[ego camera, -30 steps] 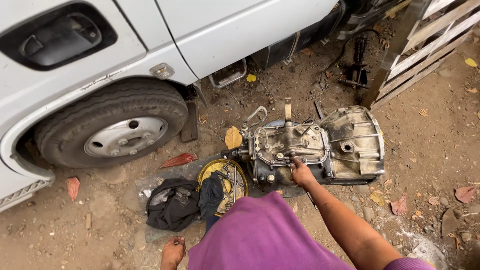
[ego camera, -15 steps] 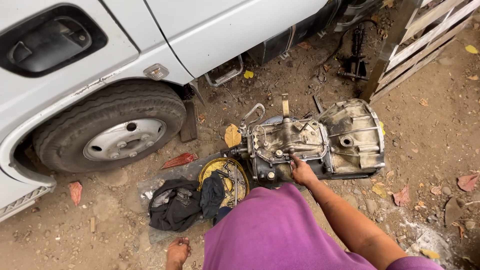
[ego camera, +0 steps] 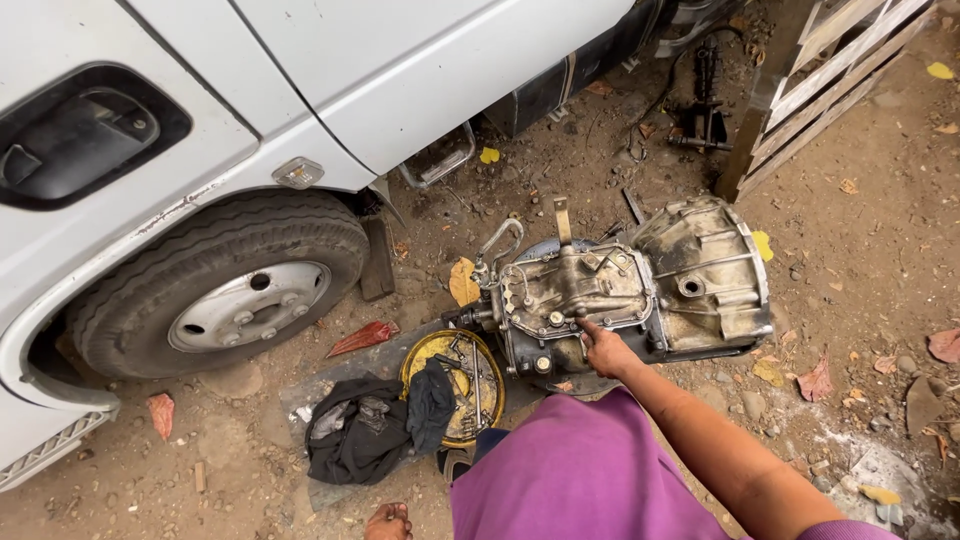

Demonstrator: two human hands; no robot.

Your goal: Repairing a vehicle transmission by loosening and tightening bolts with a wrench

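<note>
Little change is noted against the earlier frames: the right hand (ego camera: 605, 350) is kept on the gearbox (ego camera: 625, 285), and only the view is shifted slightly, so the gearbox is seen a touch lower and further toward 3 o'clock. The gearbox is laid on its side on the dirt ground (ego camera: 860, 250), near the middle of the view, with its bell housing (ego camera: 705, 270) turned toward 3 o'clock and its top cover plate (ego camera: 575, 285) facing up. The right hand is placed at the 6 o'clock edge of that cover plate; the index finger is stretched out onto the plate and the other fingers are curled loosely, nothing being pinched as far as can be seen. The left hand is not seen. At 9 o'clock of the gearbox a yellow round tray (ego camera: 455, 385) with small tools is set just beside it, and dark rags (ego camera: 375, 430) are draped over the tray's 9 o'clock rim. At 10 o'clock a white truck (ego camera: 400, 70) is parked, its front wheel (ego camera: 225, 285) well apart from the gearbox. A wooden pallet (ego camera: 830, 80) is propped at 1 o'clock. A purple garment (ego camera: 585, 475) fills the 6 o'clock edge.
</note>
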